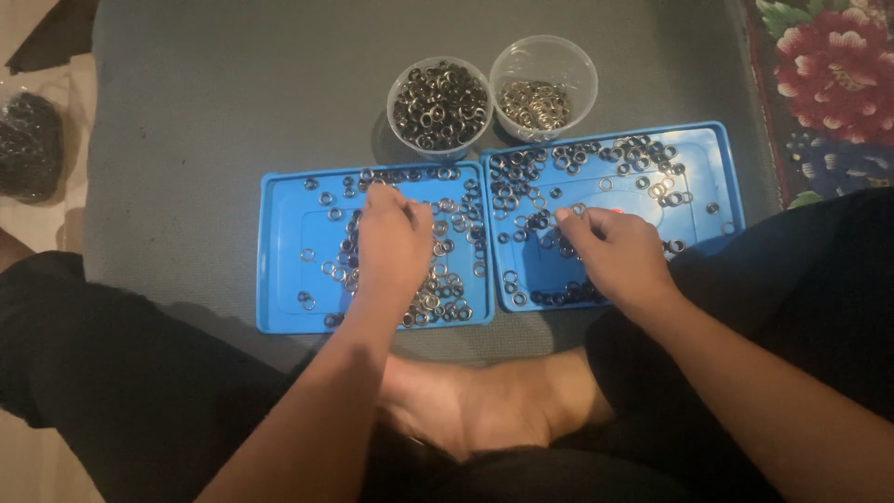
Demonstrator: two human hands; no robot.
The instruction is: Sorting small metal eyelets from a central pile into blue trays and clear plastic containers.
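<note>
two hands are sorting small metal rings, by my reading. the left hand (393, 244) rests knuckles-up on the left blue plastic tray (279, 279), fingers curled over silver rings (438, 298); whether it pinches one i cannot tell. the right hand (619, 253) on the right blue plastic tray (722, 154) nips at dark rings (535, 224) by its fingertips. next it needs a clean single-ring pinch. palms hide what lies beneath.

Home floor: flowered rug (824, 84), grey mat (233, 112)
</note>
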